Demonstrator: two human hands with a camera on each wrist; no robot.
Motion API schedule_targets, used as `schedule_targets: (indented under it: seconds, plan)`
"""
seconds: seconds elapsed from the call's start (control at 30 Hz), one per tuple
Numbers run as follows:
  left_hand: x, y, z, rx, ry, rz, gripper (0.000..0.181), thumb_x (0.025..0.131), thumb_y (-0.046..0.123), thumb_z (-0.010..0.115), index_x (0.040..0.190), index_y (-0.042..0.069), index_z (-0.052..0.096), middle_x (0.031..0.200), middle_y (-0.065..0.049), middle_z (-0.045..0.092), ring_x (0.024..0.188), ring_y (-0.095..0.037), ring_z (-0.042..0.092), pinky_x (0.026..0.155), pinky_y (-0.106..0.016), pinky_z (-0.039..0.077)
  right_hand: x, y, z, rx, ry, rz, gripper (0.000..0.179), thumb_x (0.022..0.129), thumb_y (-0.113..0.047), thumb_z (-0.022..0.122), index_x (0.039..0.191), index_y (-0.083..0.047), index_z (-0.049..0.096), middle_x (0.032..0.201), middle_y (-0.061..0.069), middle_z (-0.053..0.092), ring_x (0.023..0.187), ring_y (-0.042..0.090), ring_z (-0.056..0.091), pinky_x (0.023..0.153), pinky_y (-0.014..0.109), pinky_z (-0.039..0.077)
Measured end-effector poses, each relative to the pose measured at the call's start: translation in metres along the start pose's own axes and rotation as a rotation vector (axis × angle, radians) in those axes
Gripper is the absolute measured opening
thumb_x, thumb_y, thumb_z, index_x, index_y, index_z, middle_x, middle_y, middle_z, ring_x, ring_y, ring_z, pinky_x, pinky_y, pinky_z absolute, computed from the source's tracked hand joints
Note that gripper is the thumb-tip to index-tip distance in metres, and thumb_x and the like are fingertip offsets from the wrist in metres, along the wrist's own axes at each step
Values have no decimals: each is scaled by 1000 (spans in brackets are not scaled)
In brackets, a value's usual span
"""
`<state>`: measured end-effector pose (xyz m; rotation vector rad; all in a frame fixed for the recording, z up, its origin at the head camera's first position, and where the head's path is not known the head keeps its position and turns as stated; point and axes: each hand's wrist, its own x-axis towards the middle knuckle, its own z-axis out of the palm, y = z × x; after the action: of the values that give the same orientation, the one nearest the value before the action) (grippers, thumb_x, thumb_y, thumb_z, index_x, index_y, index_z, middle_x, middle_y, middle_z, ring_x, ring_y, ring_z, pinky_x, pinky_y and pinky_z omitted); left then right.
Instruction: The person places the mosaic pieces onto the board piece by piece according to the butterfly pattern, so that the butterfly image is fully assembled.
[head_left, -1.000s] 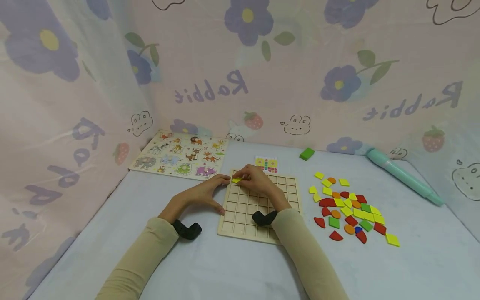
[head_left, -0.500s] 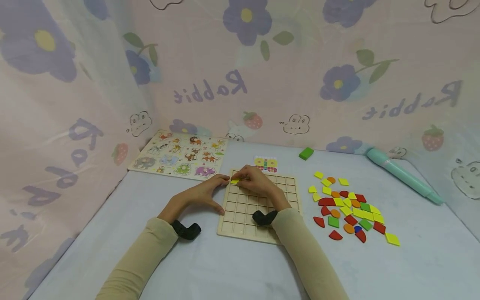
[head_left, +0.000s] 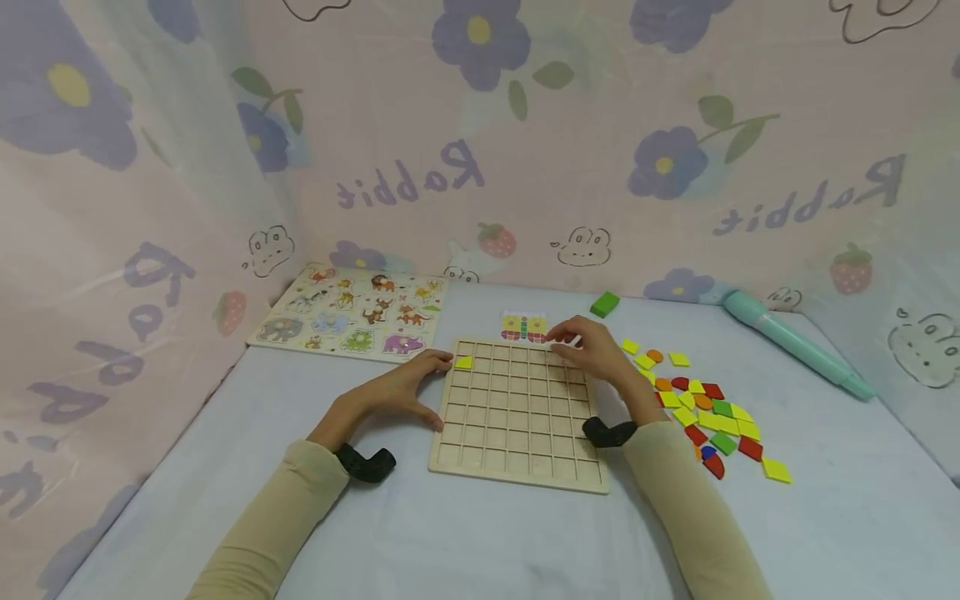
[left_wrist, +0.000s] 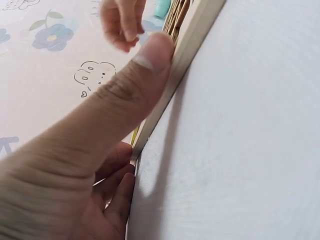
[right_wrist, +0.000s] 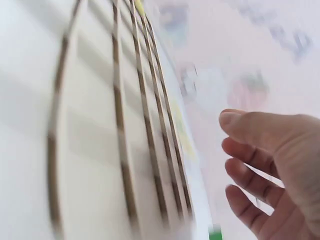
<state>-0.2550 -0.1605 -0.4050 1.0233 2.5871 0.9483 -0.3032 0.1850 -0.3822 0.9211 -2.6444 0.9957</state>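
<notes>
A pale wooden grid board (head_left: 517,417) lies on the white-covered table. In its far left corner region sits one yellow piece (head_left: 463,362) with a curved side. My left hand (head_left: 393,390) rests along the board's left edge, thumb and fingers spread apart; the left wrist view shows the thumb (left_wrist: 150,57) against the edge. Above the board's far right part hovers my right hand (head_left: 600,350), loosely bent and holding nothing, as the right wrist view also shows. Just behind the board is a small card (head_left: 523,327) with a butterfly pattern.
Loose yellow, red, orange, green and blue pieces (head_left: 708,408) are scattered right of the board, partly behind the right forearm. A green block (head_left: 604,304) and a teal pen-shaped object (head_left: 798,343) lie farther back. An animal puzzle board (head_left: 352,312) is at back left.
My right hand has let go of the yellow piece, leaving it in the grid, and moved right across the board. The left hand stays at the edge; the head view has shifted slightly.
</notes>
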Motion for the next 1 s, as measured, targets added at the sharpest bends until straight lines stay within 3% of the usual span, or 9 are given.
schedule_targets:
  seconds: [0.27,0.43,0.53,0.77,1.0]
  plan:
    - [-2,-1,1,-14,2,12,90,63,36,85,134,1,43,146,-14,29,136,-29,24,112,-44,21,-46,42,-47,-88,100,323,24,89,-12,63,111,-1,64,109,19,56,100,36,50,84,50,45]
    - [0,-2,2,-26,2,10,90,62,36,86,134,2,43,146,-13,29,137,-28,24,113,-43,20,-61,58,-58,-134,80,466,35,90,-17,62,119,2,58,115,24,50,104,39,44,88,53,42]
    - [1,-3,3,-32,2,6,90,62,36,86,134,2,43,146,-11,29,137,-27,23,113,-43,20,-64,66,-58,-146,66,496,39,89,-19,62,121,2,57,114,24,49,101,38,44,88,52,43]
    - [0,-2,2,-24,7,7,89,63,36,86,133,2,43,146,-11,28,137,-27,24,113,-43,20,-57,72,-54,-176,40,483,39,89,-23,62,119,3,58,104,19,52,93,33,45,80,43,44]
    - [1,-3,1,-29,-1,13,90,63,37,86,133,2,43,146,-12,28,137,-28,23,112,-44,20,-46,67,-52,-184,11,567,40,87,-27,64,114,2,61,102,19,52,88,31,46,67,31,43]
